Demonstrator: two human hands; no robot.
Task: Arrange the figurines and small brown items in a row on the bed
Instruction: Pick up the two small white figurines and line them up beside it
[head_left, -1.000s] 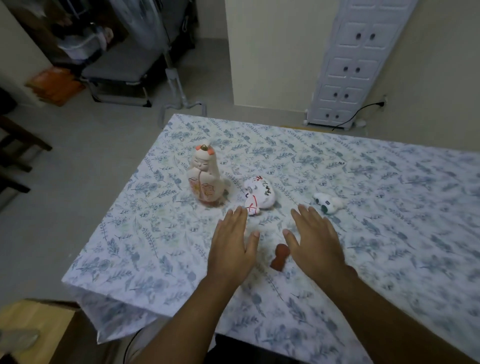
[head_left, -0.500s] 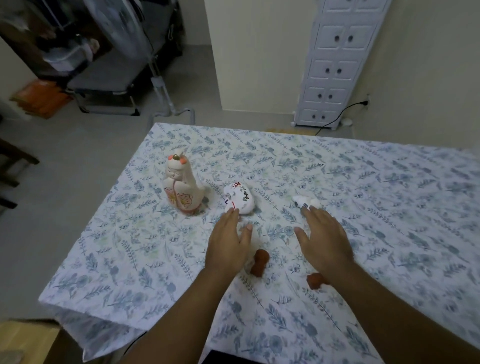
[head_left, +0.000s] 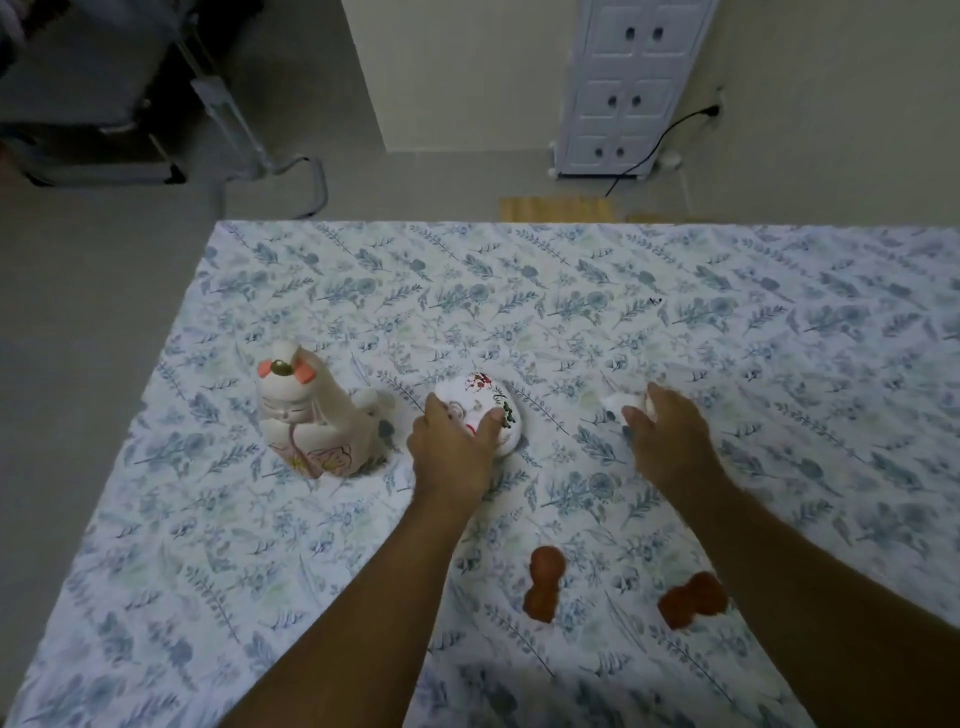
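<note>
A tall cream doll figurine (head_left: 306, 415) with pink ears stands upright on the floral bed sheet (head_left: 571, 312) at the left. To its right lies a white painted cat figurine (head_left: 485, 397), and my left hand (head_left: 452, 452) grips it from the near side, thumb and fingers around it. Farther right, my right hand (head_left: 667, 441) closes over a small white figurine (head_left: 621, 404), mostly hidden under the fingers. Two small brown items lie nearer to me: one (head_left: 543, 582) between my forearms, the other (head_left: 693, 605) against my right forearm.
The bed's left edge (head_left: 130, 441) and far edge drop to a grey floor. A white drawer cabinet (head_left: 628, 88) with a black cord stands by the far wall. A metal-framed cot (head_left: 156, 130) sits at the upper left.
Both hands reached forward from flat over the sheet: the left onto the cat figurine, the right onto the small white figurine. The view tilted down, showing a second brown item.
</note>
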